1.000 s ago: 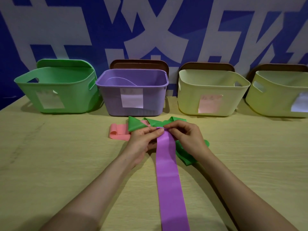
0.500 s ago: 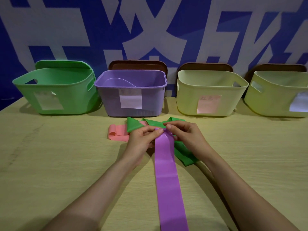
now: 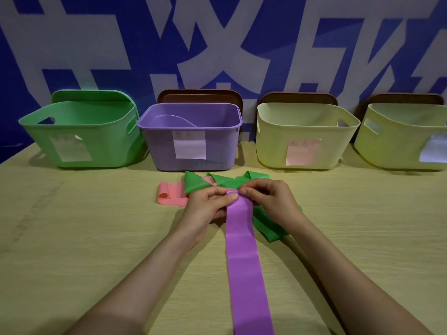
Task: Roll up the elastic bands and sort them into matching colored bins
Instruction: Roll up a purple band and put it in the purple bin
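A long purple elastic band (image 3: 244,257) lies flat on the wooden table (image 3: 72,238), running from the near edge to my hands. My left hand (image 3: 208,204) and my right hand (image 3: 268,199) both pinch its far end, which is curled into a small roll. Under and behind my hands lies a crumpled green band (image 3: 271,226), and a pink band (image 3: 171,194) lies to the left. Behind them stand a green bin (image 3: 79,131) and a purple bin (image 3: 191,136).
Two pale yellow bins (image 3: 304,139) (image 3: 404,141) stand at the back right, each with a paper label. Brown and green lids lean against the blue and white wall behind the bins.
The far end of the purple band has curled over a little more between my fingertips. My hands stay in the same place.
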The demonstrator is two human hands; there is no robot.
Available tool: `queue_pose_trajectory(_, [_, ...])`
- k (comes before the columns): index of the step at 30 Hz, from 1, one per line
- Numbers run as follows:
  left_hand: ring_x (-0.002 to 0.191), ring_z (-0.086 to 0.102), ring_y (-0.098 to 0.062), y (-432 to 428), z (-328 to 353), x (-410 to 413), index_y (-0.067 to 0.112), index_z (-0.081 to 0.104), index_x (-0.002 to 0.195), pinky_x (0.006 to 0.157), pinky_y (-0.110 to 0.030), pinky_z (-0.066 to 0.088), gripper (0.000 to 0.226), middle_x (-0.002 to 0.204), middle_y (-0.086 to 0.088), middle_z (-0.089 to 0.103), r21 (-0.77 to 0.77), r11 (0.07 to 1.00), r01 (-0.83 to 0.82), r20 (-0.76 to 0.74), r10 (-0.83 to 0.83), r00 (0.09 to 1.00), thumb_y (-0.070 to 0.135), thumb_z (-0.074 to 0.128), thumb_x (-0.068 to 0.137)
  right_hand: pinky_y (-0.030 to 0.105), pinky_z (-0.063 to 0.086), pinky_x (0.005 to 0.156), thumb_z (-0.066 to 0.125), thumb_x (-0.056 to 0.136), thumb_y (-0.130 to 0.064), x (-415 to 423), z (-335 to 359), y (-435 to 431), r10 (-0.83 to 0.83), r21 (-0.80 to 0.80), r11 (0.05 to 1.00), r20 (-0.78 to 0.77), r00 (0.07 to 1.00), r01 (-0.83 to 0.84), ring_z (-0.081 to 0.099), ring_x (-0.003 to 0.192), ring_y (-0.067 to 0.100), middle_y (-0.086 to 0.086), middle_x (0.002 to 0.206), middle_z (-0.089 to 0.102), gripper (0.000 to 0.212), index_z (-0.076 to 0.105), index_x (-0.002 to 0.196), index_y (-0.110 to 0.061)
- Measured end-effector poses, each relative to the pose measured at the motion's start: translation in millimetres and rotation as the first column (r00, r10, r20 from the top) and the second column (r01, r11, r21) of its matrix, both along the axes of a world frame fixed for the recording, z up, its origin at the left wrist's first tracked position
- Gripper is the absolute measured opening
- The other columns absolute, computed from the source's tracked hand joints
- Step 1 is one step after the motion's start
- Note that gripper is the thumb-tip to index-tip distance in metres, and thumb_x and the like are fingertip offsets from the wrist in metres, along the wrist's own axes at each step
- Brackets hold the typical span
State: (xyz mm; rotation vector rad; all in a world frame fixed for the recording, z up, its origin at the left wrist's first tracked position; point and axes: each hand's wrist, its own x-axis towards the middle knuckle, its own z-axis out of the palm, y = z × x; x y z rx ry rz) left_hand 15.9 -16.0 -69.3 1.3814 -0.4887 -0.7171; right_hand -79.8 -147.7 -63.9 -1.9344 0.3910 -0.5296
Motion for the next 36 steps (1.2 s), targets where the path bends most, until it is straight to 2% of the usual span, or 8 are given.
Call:
queue_pose_trajectory(6, [0.078,0.070,-0.017,0.6,0.8,1.0,0.007,0.071,0.093,0.067,-0.025,0.054,0.012,0.084,-0.006,0.073,0.004,1.000,-0.011,-0.105,0.012,0.994,0.006,0.069,0.082,0.019,0.052,0.075,0.069,0.085,-0.016,-0.5,-0.7,0.1,0.034,0.008,0.999,0.053,0.998,-0.035,0.066,0.083,0.001,-0.015,0.081,0.071,0.015,0.071,0.085,-0.031])
queue_pose_trajectory(10, [0.078,0.070,-0.019,0.5,2.6,0.2,0.006,0.071,0.095,0.070,-0.026,0.057,0.015,0.086,-0.010,0.073,-0.025,0.999,-0.021,-0.188,0.016,0.982,0.001,0.067,0.082,0.022,0.054,0.078,0.070,0.083,-0.013,-0.3,-0.4,0.1,0.048,0.053,0.997,0.088,0.995,-0.052,0.067,0.086,0.006,-0.011,0.083,0.073,0.016,0.073,0.085,-0.028])
queue_pose_trajectory(15, [0.071,0.070,-0.016,-0.1,2.5,-2.0,0.004,0.069,0.099,0.063,-0.023,0.056,0.019,0.082,-0.010,0.072,-0.072,0.997,-0.012,-0.274,-0.009,0.962,-0.002,0.065,0.082,0.018,0.053,0.075,0.071,0.081,-0.008,-2.2,1.3,2.3,0.044,0.089,0.995,0.099,0.994,-0.053,0.067,0.084,0.006,-0.009,0.082,0.072,0.015,0.073,0.085,-0.023])
queue_pose_trajectory(21, [0.087,0.071,-0.020,1.6,1.8,-3.2,0.007,0.072,0.100,0.072,-0.023,0.056,0.019,0.094,-0.009,0.074,-0.067,0.998,0.013,-0.071,-0.017,0.997,0.005,0.070,0.081,0.017,0.053,0.075,0.071,0.081,-0.010,-4.1,-0.6,-0.5,0.000,0.053,0.999,0.088,0.996,-0.005,0.066,0.086,0.006,-0.008,0.086,0.072,0.015,0.072,0.084,-0.024])
queue_pose_trajectory(24, [0.087,0.071,-0.019,0.9,1.1,-4.0,0.004,0.072,0.100,0.072,-0.022,0.057,0.018,0.095,-0.011,0.073,-0.062,0.997,-0.041,-0.056,0.038,0.998,0.007,0.070,0.082,0.017,0.052,0.076,0.072,0.081,-0.010,-4.6,-2.1,-0.6,0.027,0.046,0.998,0.081,0.996,-0.031,0.067,0.085,0.004,-0.011,0.083,0.072,0.016,0.073,0.084,-0.026])
queue_pose_trajectory(28, [0.081,0.071,-0.016,1.1,1.9,-3.6,0.005,0.071,0.096,0.071,-0.020,0.057,0.015,0.086,-0.007,0.075,-0.080,0.995,-0.053,-0.040,0.050,0.998,0.002,0.069,0.082,0.021,0.054,0.078,0.071,0.082,-0.016,-3.8,-2.8,-1.4,0.064,0.147,0.986,0.073,0.995,-0.074,0.067,0.090,0.007,-0.008,0.089,0.073,0.013,0.072,0.092,-0.025])
queue_pose_trajectory(33, [0.080,0.070,-0.013,1.4,-0.4,-4.9,0.012,0.073,0.092,0.069,-0.021,0.057,0.012,0.086,-0.002,0.074,-0.035,0.996,-0.082,0.126,0.086,0.988,0.008,0.071,0.081,0.021,0.054,0.078,0.066,0.087,-0.023,-4.6,-4.1,-0.5,0.020,-0.012,1.000,-0.023,1.000,-0.020,0.065,0.087,0.005,-0.011,0.088,0.070,0.008,0.071,0.093,-0.026])
queue_pose_trajectory(36, [0.086,0.071,-0.016,0.8,-1.7,-6.0,0.012,0.070,0.101,0.070,-0.023,0.057,0.017,0.093,-0.006,0.074,-0.022,0.999,-0.036,0.084,0.038,0.996,0.013,0.070,0.084,0.020,0.053,0.079,0.066,0.087,-0.021,-5.0,-3.4,-0.7,-0.011,-0.035,0.999,0.002,1.000,0.011,0.065,0.086,0.004,-0.012,0.086,0.070,0.007,0.070,0.090,-0.027])
